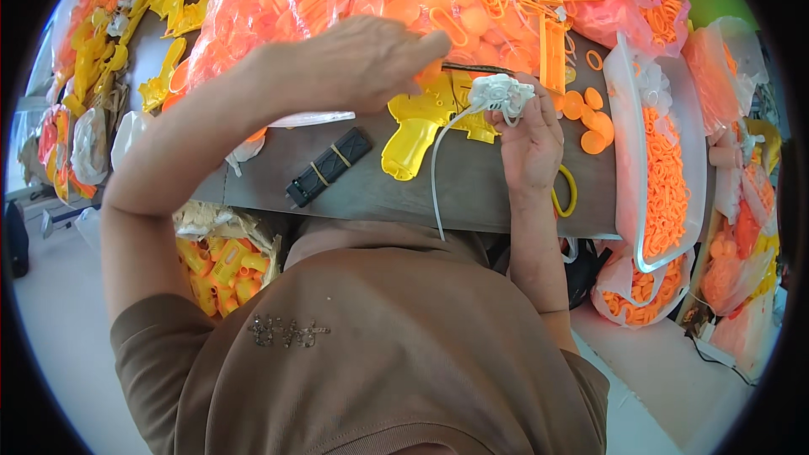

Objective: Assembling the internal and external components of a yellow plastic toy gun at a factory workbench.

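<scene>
My right hand (533, 139) grips a white plastic gear mechanism (503, 94), from which a thin white tube (435, 177) hangs toward the table edge. Stretched across the table from the left, my left hand (358, 63) is closed, its fingertips close to an orange part (430, 74). What those fingers hold is hidden. Between the two hands runs a thin dark strip (476, 69). Below them, a yellow toy gun shell half (413, 135) lies on the grey table. A black rectangular block (329, 167) with rubber bands around it rests nearer to me.
Piled orange parts (278, 8) in clear plastic cover the far side. Orange discs (597, 125) and a yellow ring (567, 191) lie right of my right hand. A clear tub (625, 160) of orange pieces stands at the right edge. A sack of yellow parts (226, 265) sits below left.
</scene>
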`<state>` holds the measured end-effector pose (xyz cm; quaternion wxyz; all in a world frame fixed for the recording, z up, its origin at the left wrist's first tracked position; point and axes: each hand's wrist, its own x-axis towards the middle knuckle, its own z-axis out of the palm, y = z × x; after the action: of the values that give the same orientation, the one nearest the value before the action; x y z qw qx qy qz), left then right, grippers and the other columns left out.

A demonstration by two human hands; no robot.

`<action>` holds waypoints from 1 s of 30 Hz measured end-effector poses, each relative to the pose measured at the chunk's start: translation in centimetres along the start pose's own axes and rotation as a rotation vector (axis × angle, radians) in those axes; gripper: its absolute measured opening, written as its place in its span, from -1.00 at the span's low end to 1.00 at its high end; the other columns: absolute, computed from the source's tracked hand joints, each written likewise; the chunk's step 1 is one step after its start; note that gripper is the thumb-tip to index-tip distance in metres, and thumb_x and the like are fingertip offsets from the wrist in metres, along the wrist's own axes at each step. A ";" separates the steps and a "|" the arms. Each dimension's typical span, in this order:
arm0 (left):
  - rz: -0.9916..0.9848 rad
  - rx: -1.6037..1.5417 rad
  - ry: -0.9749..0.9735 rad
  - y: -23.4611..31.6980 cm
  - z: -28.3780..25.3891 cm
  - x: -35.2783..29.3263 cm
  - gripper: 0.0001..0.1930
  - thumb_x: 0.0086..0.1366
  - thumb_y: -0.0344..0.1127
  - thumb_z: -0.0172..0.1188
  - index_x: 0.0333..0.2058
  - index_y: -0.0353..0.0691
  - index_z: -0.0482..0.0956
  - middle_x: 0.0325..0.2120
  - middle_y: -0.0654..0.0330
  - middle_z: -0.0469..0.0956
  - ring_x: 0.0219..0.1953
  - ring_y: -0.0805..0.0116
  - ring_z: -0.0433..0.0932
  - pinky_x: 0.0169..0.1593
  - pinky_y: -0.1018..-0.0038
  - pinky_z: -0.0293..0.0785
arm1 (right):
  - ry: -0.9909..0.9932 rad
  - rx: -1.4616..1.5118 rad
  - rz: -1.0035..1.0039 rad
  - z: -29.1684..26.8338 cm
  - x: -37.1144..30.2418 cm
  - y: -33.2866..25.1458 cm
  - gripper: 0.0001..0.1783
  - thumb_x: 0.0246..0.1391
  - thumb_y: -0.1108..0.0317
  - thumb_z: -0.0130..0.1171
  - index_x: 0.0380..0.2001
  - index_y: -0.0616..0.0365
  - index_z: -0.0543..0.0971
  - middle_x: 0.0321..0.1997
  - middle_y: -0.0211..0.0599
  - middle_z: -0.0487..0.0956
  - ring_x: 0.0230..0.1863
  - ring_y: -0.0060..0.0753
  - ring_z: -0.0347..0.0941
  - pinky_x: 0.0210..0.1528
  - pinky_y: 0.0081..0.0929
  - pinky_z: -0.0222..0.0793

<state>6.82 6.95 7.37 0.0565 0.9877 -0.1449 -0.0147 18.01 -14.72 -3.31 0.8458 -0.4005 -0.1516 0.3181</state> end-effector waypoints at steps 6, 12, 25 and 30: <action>-0.280 -0.719 0.072 2.1 3.0 -3.2 -0.59 0.14 -0.23 0.22 -0.09 -0.25 0.34 -0.42 0.01 0.47 -0.39 0.14 0.52 -0.32 0.33 0.41 | 0.109 -0.289 -0.026 1.0 -1.2 0.6 -0.67 0.21 0.35 -0.04 0.02 0.20 0.36 -0.16 -0.31 0.48 -0.22 -0.47 0.44 -0.18 -0.43 0.46; -0.432 -1.027 0.205 3.9 4.7 -4.1 -0.45 0.05 -0.19 0.33 -0.05 -0.27 0.32 -0.33 0.07 0.47 -0.29 0.27 0.47 -0.21 0.41 0.40 | 0.119 -0.427 -0.073 1.0 -1.5 1.1 -0.67 0.17 0.37 0.03 0.01 0.18 0.37 -0.22 -0.36 0.47 -0.23 -0.53 0.44 -0.21 -0.48 0.47; -0.572 -1.255 0.267 3.1 5.2 -4.0 -0.69 0.29 -0.30 0.09 -0.04 -0.29 0.37 -0.35 0.21 0.45 -0.35 0.45 0.43 -0.21 0.50 0.38 | 0.043 -0.062 0.028 0.2 -1.7 0.8 -0.66 0.19 0.35 -0.04 0.02 0.21 0.35 -0.13 -0.27 0.51 -0.22 -0.43 0.46 -0.20 -0.40 0.45; -0.677 -1.412 0.325 3.0 5.4 -3.6 -0.70 0.32 -0.28 0.05 -0.04 -0.28 0.35 -0.33 0.23 0.47 -0.37 0.58 0.44 -0.22 0.62 0.39 | 0.048 -0.075 0.032 0.2 -1.9 1.0 -0.65 0.20 0.36 -0.05 0.03 0.22 0.34 -0.12 -0.27 0.51 -0.22 -0.44 0.46 -0.20 -0.40 0.45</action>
<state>2.24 4.58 2.42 0.6814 0.6987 0.2165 0.0248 16.07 -15.35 -4.01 0.8285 -0.4420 -0.1366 0.3157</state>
